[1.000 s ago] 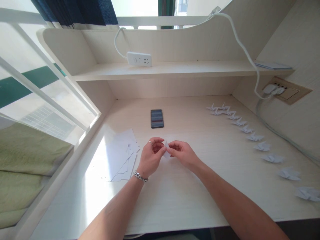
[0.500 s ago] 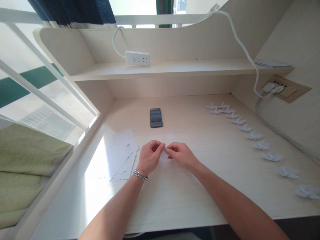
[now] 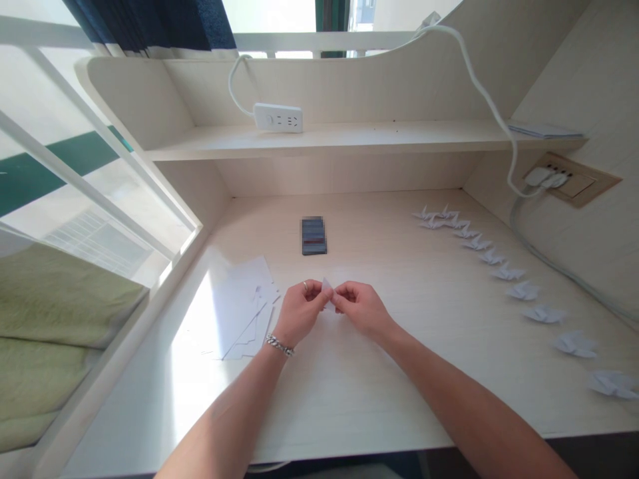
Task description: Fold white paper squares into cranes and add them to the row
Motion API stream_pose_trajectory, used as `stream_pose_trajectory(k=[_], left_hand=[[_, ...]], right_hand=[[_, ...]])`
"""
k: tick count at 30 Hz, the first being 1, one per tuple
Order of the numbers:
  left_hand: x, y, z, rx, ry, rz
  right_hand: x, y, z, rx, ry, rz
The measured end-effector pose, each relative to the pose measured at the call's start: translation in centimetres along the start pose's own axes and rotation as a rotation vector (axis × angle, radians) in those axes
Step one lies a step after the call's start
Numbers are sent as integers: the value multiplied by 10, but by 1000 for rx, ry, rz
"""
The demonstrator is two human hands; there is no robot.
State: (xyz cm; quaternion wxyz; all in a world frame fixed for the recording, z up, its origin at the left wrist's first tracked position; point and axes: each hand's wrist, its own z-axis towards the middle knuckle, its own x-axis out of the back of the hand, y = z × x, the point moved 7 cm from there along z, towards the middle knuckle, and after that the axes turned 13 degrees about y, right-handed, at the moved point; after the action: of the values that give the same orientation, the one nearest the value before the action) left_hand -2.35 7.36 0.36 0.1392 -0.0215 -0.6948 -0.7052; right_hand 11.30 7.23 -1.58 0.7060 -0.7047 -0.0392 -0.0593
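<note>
Between my fingertips is a small piece of folded white paper, its pointed tip showing above the thumbs and the rest mostly covered. My left hand, with a ring and a chain bracelet, pinches it from the left. From the right, my right hand pinches the same paper with thumb and forefinger, the two thumbs close together. Both hands are just above the desk. Left of them lies a loose stack of white paper sheets, partly in bright sunlight.
Several folded white paper cranes form a curved row along the desk's right side. A dark rectangular object, blurred out, lies beyond my hands. A white power strip rests on the shelf; its cable hangs at the right.
The folded paper's pointed tip now rises above my thumbs, where before it hung lower between the hands. My fingers have come slightly closer together. The view has shifted a little.
</note>
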Motion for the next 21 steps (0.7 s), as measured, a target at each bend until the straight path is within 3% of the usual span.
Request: stream_pose_trajectory(k=[6, 12, 16, 21], left_hand=[[5, -5, 3, -15, 82, -2], [4, -6, 4, 63, 30, -135], [11, -3, 5, 50, 101, -156], [12, -3, 3, 18, 136, -58]], right_hand=[[-11, 5, -3, -80, -102, 38], [-12, 6, -8, -57, -138, -61], [-17, 10, -11, -84, -213, -34], [-16, 7, -9, -84, -179, 0]])
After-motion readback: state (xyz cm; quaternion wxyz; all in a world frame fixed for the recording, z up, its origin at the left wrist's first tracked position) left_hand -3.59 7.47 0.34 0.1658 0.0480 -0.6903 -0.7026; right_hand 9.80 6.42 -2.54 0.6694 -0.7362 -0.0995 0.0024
